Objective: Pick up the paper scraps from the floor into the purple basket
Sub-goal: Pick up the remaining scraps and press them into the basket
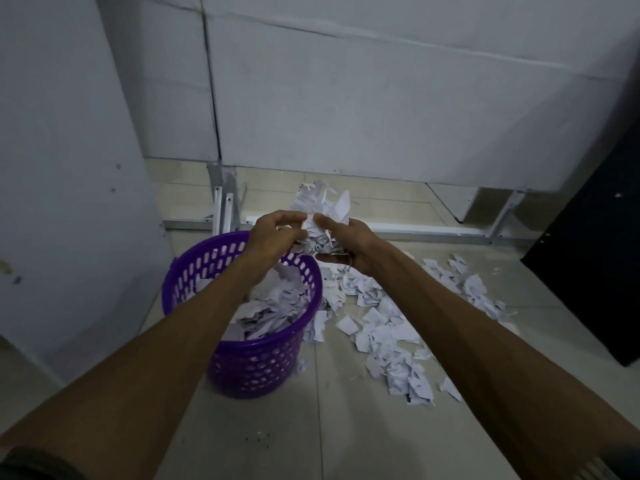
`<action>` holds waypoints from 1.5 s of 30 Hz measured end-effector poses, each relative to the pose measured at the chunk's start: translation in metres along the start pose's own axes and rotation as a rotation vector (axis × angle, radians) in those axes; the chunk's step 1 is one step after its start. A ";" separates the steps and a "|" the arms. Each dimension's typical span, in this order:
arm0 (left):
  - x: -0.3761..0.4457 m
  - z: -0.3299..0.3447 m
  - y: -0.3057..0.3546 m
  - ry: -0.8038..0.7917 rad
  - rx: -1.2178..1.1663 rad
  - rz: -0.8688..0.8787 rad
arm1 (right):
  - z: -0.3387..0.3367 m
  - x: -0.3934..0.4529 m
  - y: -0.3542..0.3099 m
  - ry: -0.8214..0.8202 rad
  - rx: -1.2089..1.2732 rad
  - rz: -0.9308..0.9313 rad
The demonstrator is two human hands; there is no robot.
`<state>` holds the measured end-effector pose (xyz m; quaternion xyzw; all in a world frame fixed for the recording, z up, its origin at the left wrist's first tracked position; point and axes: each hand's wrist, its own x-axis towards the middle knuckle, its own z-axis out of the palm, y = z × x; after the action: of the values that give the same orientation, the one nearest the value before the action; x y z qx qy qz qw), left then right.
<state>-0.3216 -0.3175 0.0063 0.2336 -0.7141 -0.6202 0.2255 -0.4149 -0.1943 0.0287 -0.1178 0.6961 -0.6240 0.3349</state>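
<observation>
Two hands lift a bundle of paper scraps beside a purple basket.

The left hand (273,233) and right hand (346,245), fingers curled around the bundle (320,216), hold it between them above the basket's (256,362) far rim, at its 1 o'clock. The basket already holds scraps. More scraps (391,337) litter the tiled floor (311,431) from the basket's 1 to 4 o'clock, below a white panel (381,109).

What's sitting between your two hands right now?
In the head view, a bunch of paper scraps fills the gap: the left hand and right hand hold it from either side, near the purple basket's far rim.
</observation>
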 end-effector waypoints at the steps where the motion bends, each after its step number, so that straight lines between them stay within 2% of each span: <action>1: -0.002 -0.013 -0.001 0.018 -0.003 -0.018 | 0.012 -0.001 0.000 -0.022 -0.002 0.004; 10: -0.016 -0.079 -0.015 0.078 0.057 -0.154 | 0.083 -0.006 0.019 -0.145 0.072 0.160; 14: -0.021 -0.087 -0.024 0.057 0.240 -0.181 | 0.080 -0.006 0.034 -0.243 -0.105 0.226; 17: -0.021 -0.089 -0.032 0.100 0.394 -0.194 | 0.078 -0.004 0.034 -0.241 -0.194 0.247; 20: -0.020 -0.091 -0.036 0.142 0.431 -0.162 | 0.077 -0.005 0.027 -0.216 -0.242 0.242; 26: -0.020 -0.087 -0.034 0.122 0.332 -0.060 | 0.068 -0.001 0.009 -0.119 -0.609 0.141; 30: -0.019 -0.080 -0.033 0.109 0.349 -0.056 | 0.057 0.008 0.011 0.051 -0.762 -0.103; 32: -0.018 -0.077 -0.035 0.051 0.377 -0.082 | 0.057 0.009 0.015 0.062 -0.784 -0.256; 35: -0.018 -0.076 -0.040 -0.020 0.439 -0.112 | 0.061 0.003 0.023 -0.115 -0.900 -0.352; 39: -0.017 -0.078 -0.044 -0.023 0.463 -0.133 | 0.071 0.000 0.042 -0.344 -1.006 -0.220; 45: -0.016 -0.086 -0.055 -0.060 0.550 -0.146 | 0.081 -0.001 0.056 -0.451 -1.207 -0.182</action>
<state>-0.2530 -0.3817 -0.0374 0.3185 -0.8430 -0.4245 0.0873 -0.3504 -0.2474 -0.0240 -0.4720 0.8241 -0.1093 0.2936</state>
